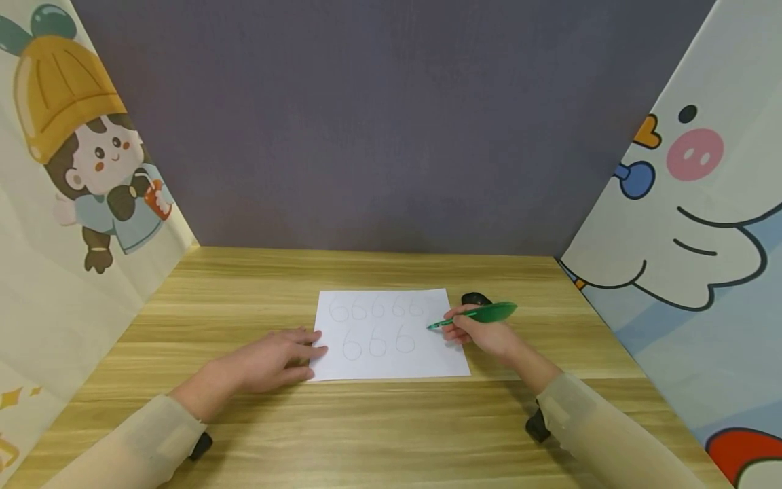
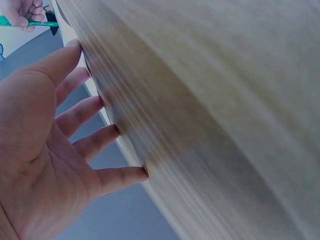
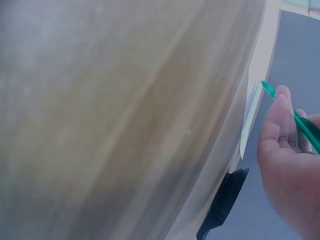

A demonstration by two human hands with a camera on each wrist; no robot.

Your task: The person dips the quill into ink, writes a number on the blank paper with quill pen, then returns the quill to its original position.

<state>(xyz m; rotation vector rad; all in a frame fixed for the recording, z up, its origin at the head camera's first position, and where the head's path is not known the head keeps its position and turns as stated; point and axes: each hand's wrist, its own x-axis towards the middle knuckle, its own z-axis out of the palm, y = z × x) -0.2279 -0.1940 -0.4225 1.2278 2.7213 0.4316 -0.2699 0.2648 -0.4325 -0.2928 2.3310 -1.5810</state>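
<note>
- While the right hand (image 1: 479, 334) pinches the green pen (image 1: 443, 322) between thumb and fingers, the left hand (image 1: 271, 360) lies with loosely spread fingers at the left edge of the white sheet (image 1: 391, 368), grasping nothing.
- The pen slants over the right part of the sheet, its tip (image 1: 430, 327) to the right of the lower row of figures; whether the tip touches the paper, I cannot tell.
- 2 rows of faint outlines (image 1: 377, 341) shaped like a 6 cross the sheet: 5 above, the last of them hard to read, and 3 below.
- The pen looks light and stiff along its thin shaft (image 1: 447, 321), probably smooth plastic that could roll a little in the fingers; its broad, leaf-shaped top (image 1: 497, 312) seems softer and may draw some weight rearward.
- Low on the shaft, close behind the tip, seems the best hold, just where the right hand has it; the leaf-shaped top would likely flex if gripped.
- The sheet lies flat on the wooden table (image 1: 366, 435), thin, light and apt to slide or crease, so gentle flat pressure near an edge should suit it better than a pinch.
- Beyond the right hand sits a dark object (image 1: 476, 298), partly hidden and hard to identify.
</note>
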